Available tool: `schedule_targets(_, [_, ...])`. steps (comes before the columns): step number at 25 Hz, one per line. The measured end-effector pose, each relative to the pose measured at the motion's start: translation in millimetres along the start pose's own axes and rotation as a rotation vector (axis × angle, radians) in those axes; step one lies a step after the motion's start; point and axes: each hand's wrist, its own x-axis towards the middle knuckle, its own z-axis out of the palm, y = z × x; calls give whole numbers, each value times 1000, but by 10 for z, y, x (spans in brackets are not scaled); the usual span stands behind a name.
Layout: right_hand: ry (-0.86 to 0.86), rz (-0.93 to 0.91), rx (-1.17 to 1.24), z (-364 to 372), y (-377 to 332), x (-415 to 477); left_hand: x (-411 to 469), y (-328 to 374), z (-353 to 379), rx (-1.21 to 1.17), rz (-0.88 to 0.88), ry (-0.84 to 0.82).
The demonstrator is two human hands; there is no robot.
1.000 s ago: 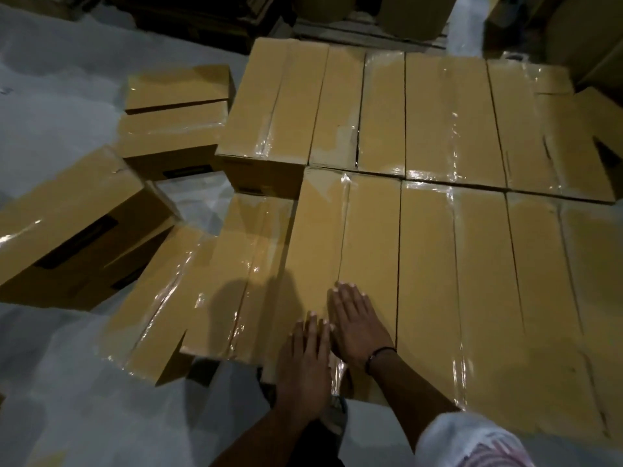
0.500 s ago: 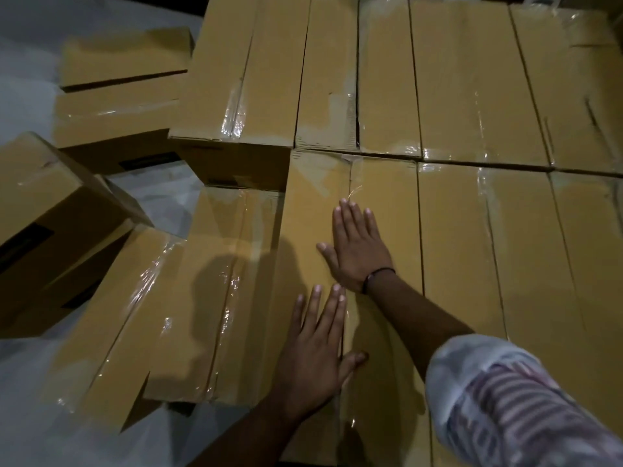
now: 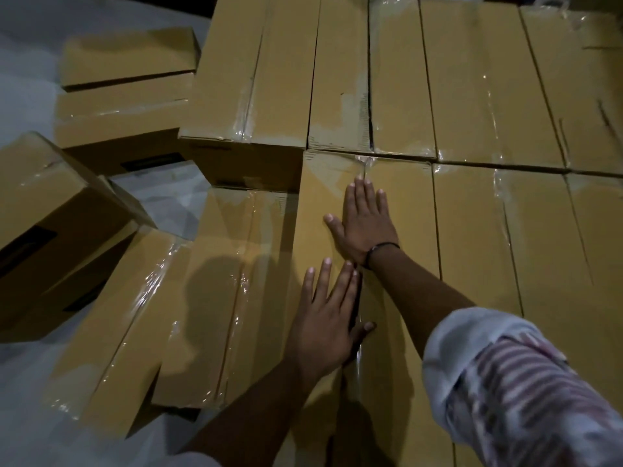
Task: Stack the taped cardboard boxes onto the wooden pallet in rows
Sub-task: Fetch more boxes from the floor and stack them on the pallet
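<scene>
Fingers: both sets straight and flat, gripping nothing. Right hand [image 3: 365, 224] pressed palm-down near the far end of the taped box [image 3: 404, 203]; left hand [image 3: 325, 326] flat behind it on the same tape seam. Change: both hands lie farther along the lid than a second ago, right leading. Box at the left end of the near row, butted against the back row [image 3: 397, 79] and its right neighbour [image 3: 472, 247]. Pallet hidden beneath. Judgement: box seated — loose boxes [image 3: 50, 214] on the floor [image 3: 30, 62] still to stack
</scene>
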Motion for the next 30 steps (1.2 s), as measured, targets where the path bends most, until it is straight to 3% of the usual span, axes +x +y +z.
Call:
schedule_targets(6, [-63, 13, 52, 253, -252, -912, -709, 267, 271, -74, 41, -5])
schedule_targets(10, [-166, -28, 85, 216, -466, -1727, -1352, 364, 324, 24, 69, -75])
schedule_targets(13, [-168, -85, 125, -85, -740, -2308, -1842, 312, -85, 54, -72, -93])
schedule_targets(16, [-91, -94, 170, -605, -1129, -2799, -2322, 39, -740, -14, -263, -64])
schedule_targets(21, [-26, -139, 152, -1242, -1944, -3336, -3219, -542, -1458, -103, -427, -8])
schedule_targets(27, [36, -226, 136, -1368, -3324, -3540, -4525, -1514, -1627, -195, -566, 85])
schedule_targets(30, [73, -202, 179, -1331, -4099, -3662, -5202, -2231, -1560, -66, -584, 80])
